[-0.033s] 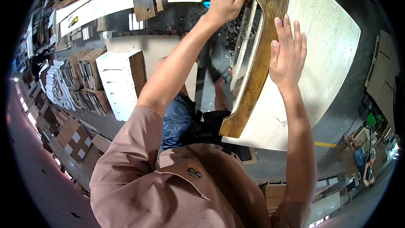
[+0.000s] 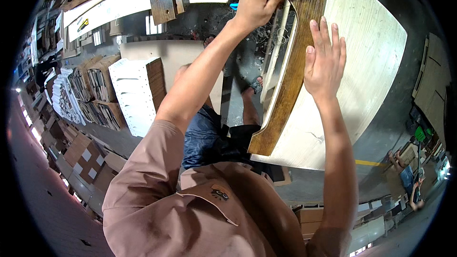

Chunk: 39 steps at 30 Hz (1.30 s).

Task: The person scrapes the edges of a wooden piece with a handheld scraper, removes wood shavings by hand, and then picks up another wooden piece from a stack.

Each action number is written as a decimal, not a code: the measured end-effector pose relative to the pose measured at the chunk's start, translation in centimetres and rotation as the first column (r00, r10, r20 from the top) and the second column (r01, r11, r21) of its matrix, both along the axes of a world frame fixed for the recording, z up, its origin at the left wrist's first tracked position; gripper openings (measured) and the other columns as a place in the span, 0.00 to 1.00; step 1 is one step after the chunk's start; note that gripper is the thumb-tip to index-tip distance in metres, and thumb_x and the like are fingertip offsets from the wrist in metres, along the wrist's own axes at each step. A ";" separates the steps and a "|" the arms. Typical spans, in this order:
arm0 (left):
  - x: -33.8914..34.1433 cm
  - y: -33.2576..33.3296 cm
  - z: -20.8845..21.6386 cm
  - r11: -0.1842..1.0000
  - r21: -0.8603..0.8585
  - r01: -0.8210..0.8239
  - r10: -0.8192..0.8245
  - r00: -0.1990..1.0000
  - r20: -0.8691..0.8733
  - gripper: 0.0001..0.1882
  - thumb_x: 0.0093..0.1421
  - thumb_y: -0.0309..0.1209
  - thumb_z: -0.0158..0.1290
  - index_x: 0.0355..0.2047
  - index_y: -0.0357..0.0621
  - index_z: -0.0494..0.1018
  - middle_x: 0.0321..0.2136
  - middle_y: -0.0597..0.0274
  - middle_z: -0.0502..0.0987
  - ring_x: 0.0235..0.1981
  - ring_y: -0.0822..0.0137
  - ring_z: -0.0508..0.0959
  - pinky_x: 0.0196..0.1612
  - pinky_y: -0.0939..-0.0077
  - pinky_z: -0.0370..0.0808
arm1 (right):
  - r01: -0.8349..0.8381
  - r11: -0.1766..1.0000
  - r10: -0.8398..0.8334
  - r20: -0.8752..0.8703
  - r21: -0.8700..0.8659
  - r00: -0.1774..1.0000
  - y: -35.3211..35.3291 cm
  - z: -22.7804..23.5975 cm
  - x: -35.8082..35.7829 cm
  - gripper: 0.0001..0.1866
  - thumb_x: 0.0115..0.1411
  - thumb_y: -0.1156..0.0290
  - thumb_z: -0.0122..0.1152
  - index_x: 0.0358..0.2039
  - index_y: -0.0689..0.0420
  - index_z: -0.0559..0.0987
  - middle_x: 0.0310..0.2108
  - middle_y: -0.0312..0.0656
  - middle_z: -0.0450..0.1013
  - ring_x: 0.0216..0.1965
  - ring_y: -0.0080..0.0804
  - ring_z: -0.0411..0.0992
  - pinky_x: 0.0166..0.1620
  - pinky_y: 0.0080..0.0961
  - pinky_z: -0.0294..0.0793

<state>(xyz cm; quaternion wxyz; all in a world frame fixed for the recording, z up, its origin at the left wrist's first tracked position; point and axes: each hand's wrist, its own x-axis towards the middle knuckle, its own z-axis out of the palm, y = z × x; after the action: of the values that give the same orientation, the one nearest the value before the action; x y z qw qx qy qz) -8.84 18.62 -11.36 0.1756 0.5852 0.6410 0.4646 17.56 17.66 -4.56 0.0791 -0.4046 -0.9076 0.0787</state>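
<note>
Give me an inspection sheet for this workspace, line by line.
Surface: pale board, mostly bare.
Job's things: dark curved wood piece lying on the board, pale edge strip along it.
Clutter: shavings on the floor by the strip.
Grippers: left hand pinching the strip's top end; right hand flat on the wood piece.
Cables: nothing seen.
Surroundings: stacked wood parts at left; another person far right.
</note>
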 end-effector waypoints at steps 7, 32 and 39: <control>-2.4 7.8 1.0 0.995 0.094 -0.039 0.046 0.996 -0.078 0.14 0.79 0.37 0.53 0.40 0.40 0.77 0.31 0.42 0.81 0.34 0.36 0.83 0.36 0.49 0.78 | -0.001 1.000 0.001 0.011 0.007 1.000 -0.1 -0.1 0.0 0.30 0.83 0.54 0.39 0.82 0.34 0.65 0.83 0.28 0.59 0.84 0.38 0.52 0.85 0.47 0.43; 4.3 -7.7 3.4 0.969 -0.128 0.212 -0.236 0.947 -0.220 0.33 0.67 0.17 0.56 0.70 0.61 0.76 0.46 0.54 0.81 0.46 0.52 0.84 0.49 0.56 0.85 | 0.006 0.998 -0.003 -0.049 0.058 0.999 0.1 -0.4 -0.1 0.29 0.83 0.53 0.40 0.81 0.33 0.67 0.81 0.29 0.63 0.83 0.39 0.56 0.84 0.47 0.47; 1.3 -2.8 3.7 0.992 0.128 0.012 0.017 0.975 -0.223 0.29 0.69 0.19 0.55 0.68 0.58 0.78 0.43 0.51 0.79 0.43 0.48 0.84 0.44 0.56 0.84 | 0.008 0.999 -0.005 -0.079 0.048 0.997 -0.1 -0.6 -0.1 0.28 0.83 0.54 0.42 0.80 0.33 0.68 0.81 0.29 0.64 0.83 0.40 0.56 0.84 0.48 0.48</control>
<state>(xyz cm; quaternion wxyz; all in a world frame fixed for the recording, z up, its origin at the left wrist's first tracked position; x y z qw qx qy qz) -7.52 15.80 -7.67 0.0637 0.6432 0.6262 0.4361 17.46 17.59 -5.20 0.1248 -0.4022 -0.9041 0.0725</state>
